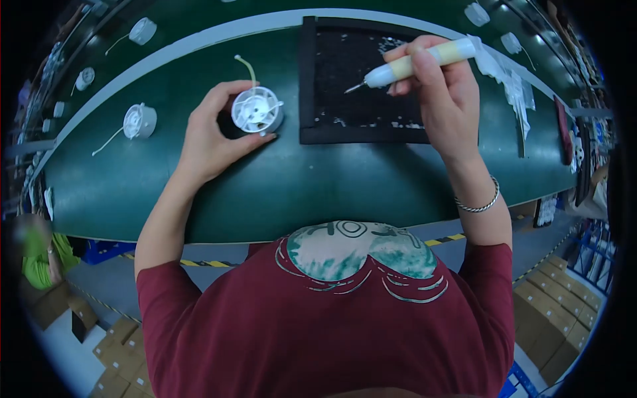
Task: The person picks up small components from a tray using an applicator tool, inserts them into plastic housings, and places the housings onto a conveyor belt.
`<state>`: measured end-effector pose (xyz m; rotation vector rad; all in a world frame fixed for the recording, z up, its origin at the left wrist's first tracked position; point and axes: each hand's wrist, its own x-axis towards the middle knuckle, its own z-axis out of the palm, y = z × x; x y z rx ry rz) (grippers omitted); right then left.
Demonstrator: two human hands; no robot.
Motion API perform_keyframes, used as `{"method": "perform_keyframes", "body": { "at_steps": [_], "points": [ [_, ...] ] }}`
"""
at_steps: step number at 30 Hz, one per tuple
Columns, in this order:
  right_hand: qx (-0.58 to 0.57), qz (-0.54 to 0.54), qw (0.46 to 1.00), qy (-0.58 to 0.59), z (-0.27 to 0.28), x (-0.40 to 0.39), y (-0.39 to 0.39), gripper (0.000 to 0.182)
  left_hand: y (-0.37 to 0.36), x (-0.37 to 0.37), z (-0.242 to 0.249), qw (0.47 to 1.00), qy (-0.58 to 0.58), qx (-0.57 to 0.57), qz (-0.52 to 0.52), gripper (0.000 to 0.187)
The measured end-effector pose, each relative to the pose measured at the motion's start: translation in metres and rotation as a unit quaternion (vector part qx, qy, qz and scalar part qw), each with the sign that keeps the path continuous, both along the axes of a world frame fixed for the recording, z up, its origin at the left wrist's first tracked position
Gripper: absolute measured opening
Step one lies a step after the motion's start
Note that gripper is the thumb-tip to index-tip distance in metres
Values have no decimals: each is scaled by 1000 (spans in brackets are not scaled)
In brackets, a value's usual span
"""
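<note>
My left hand (215, 129) grips a round white plastic part (256, 111) by its sides, thumb below and fingers above. Spokes show in its top, and a thin pale tube (246, 67) sticks up from its far edge. In my right hand (443, 99) is a white and cream pen-shaped tool (421, 63) with a thin metal tip. The tip points left and down over a black tray (307, 99). Small white bits lie scattered in that tray. The tool's tip and the white part are well apart.
Another white part with a tube (139, 121) rests on the green work surface (318, 192) at left. Similar parts (142, 31) sit beyond the pale strip. Clear plastic bags (511, 79) lie at right. A person in a green shirt (46, 262) is at far left; cardboard boxes (557, 305) stand low right.
</note>
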<state>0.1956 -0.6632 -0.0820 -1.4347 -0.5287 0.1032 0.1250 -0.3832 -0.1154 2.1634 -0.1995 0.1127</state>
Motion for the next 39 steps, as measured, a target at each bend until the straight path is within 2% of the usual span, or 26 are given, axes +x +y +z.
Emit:
{"method": "perform_keyframes", "body": {
  "at_steps": [5, 8, 11, 14, 18, 22, 25, 27, 34, 39],
  "points": [
    [-136, 80, 978, -138, 10, -1, 47, 18, -12, 2, -2, 999, -34, 23, 4, 58],
    [-148, 81, 960, -222, 5, 0, 75, 15, -6, 1, -7, 999, -48, 24, 7, 55],
    [-150, 55, 953, -259, 0, -1, 89, 20, -6, 0, -8, 998, -57, 14, 6, 54],
    [-186, 74, 943, -265, 2, -2, 93, 22, -5, 0, -6, 997, -73, 36, 4, 53],
    [-204, 90, 916, -334, 6, -7, 104, 24, 2, -4, -7, 997, -52, 62, -8, 53],
    [-233, 143, 912, -307, 12, -7, 104, 25, 2, -5, -8, 997, -44, 56, -12, 54],
    [-241, 128, 917, -289, 8, -4, 107, 26, 1, -5, -6, 997, -53, 62, -10, 52],
    [-262, 110, 931, -230, 10, 2, 106, 29, 1, -4, -6, 997, -59, 57, -10, 51],
    [-244, 100, 907, -329, 3, -14, 109, 27, 1, -5, -8, 996, -74, 50, -2, 50],
    [-187, 100, 934, -289, 6, -13, 110, 25, 2, -4, -5, 995, -79, 53, -10, 53]
  ]
}}
